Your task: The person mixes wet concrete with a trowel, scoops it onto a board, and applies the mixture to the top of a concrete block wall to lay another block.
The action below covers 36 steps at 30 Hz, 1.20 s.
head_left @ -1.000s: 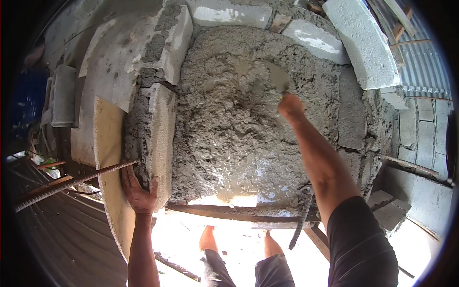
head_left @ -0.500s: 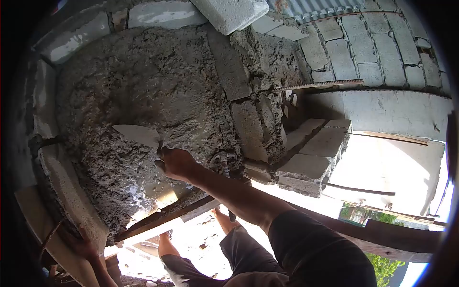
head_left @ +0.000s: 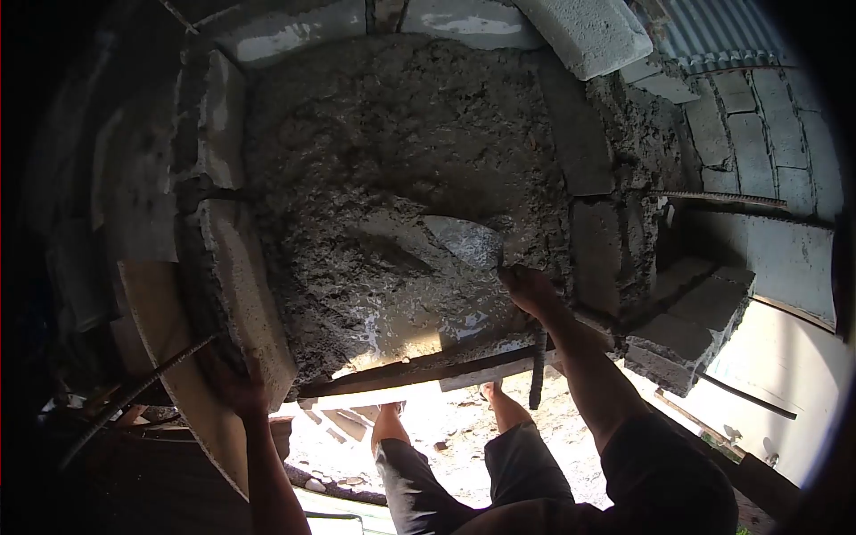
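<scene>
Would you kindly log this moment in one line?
right hand: grips trowel | blade: at wet mortar | left hand: by concrete block

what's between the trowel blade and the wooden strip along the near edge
Wet mortar, partly sunlit near the wooden strip, in the head view.

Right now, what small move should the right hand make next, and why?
Perhaps sweep the trowel leftward with the right hand: it appears to rest on the mortar, beside a smooth patch, with rough, lumpy mortar farther left.
</scene>
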Tool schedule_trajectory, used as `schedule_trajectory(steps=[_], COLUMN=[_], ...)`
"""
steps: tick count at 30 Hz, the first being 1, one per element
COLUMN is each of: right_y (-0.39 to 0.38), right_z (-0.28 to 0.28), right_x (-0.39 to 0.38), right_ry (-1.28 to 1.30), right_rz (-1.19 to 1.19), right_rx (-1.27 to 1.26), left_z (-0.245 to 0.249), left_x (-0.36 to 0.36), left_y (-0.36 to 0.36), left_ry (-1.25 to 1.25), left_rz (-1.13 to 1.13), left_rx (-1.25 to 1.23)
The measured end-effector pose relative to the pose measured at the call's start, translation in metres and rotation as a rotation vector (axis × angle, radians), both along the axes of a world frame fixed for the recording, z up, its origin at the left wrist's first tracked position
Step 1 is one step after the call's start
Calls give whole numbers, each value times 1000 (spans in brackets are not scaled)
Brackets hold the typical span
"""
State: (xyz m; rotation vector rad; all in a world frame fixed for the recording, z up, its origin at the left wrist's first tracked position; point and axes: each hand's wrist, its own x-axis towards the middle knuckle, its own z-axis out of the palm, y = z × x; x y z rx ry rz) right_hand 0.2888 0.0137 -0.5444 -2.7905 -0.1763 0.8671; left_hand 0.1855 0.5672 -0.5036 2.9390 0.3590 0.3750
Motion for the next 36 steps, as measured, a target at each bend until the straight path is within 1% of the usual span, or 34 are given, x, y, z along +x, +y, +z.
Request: schedule_trajectory(steps=[1, 2, 3, 4, 5, 6, 8, 9, 11, 12, 14, 15, 17, 18, 20, 21, 23, 25, 26, 28, 29, 31, 32, 34, 35, 36], right_y=[-30, -56, -68, -77, -73, -62, -2, 20, 49, 53, 58, 60, 62, 64, 85, 96, 116, 144, 159, 186, 199, 220, 225, 230, 228, 224], right_z=[-13, -39, -63, -84, -88, -97, -109, -116, -125, -122, -121, -119, -119, -121, -123, -128, -145, -144, -151, -163, -154, -139, -133, -118, -102, -83], right_x=[-14, -23, -25, -30, -29, -28, -23, -23, -12, -13, -9, -7, -12, -15, -13, -9, 5, 21, 26, 33, 33, 22, 17, 9, 7, 4], right_ry=[-125, -255, -258, -194, -131, -135, -349, -340, -369, -371, -306, -314, -234, -235, -311, -305, -576, -307, -303, -573, -576, -184, -185, 85, 70, 144], right_rz=[79, 158, 168, 110, 50, 52, 150, 145, -264, -270, -201, -200, -270, -273, -221, -220, -32, -198, -205, 22, 16, -444, -447, -759, -759, -835], right_rx=[-60, -120, -117, -227, -337, -332, -236, -231, 39, 40, 29, 29, 92, 92, 175, 183, 251, 403, 411, 450, 454, 751, 756, 961, 958, 945], left_z=[1, 1, -1, -1, 1, 2, 3, 4, 5, 6, 7, 7, 8, 8, 7, 6, 5, 6, 5, 1, 1, 2, 3, 6, 7, 9], left_x=[-2, -2, -2, -2, -2, -1, 1, 1, 2, 3, 5, 4, 5, 4, 5, 5, 3, 2, 0, -1, 1, 0, 0, 2, 3, 2], left_y=[0, 1, 2, 2, 1, 0, 0, 0, 0, 0, 1, 1, -1, -3, -3, -2, -2, -3, -1, -1, -2, -3, -3, -4, -3, -3], left_ry=[18, 15, 16, 21, 20, 19, 20, 23, 22, 11, -13, -4, 6, 7, 5, -6, -5, 1, 5, 1, -1, -29, -30, -33, -44, -26], left_rz=[9, 21, 29, 29, 31, 26, 24, 25, 17, 7, -2, -4, -9, 5, 26, 15, -1, 3, -1, 3, -2, -23, -26, -34, -40, -32], left_rx=[-20, -17, -12, -9, -7, -14, -11, 2, 15, 3, -9, -12, -17, -28, -29, -8, 23, -20, -11, -33, -27, -54, -49, -52, -59, -55])
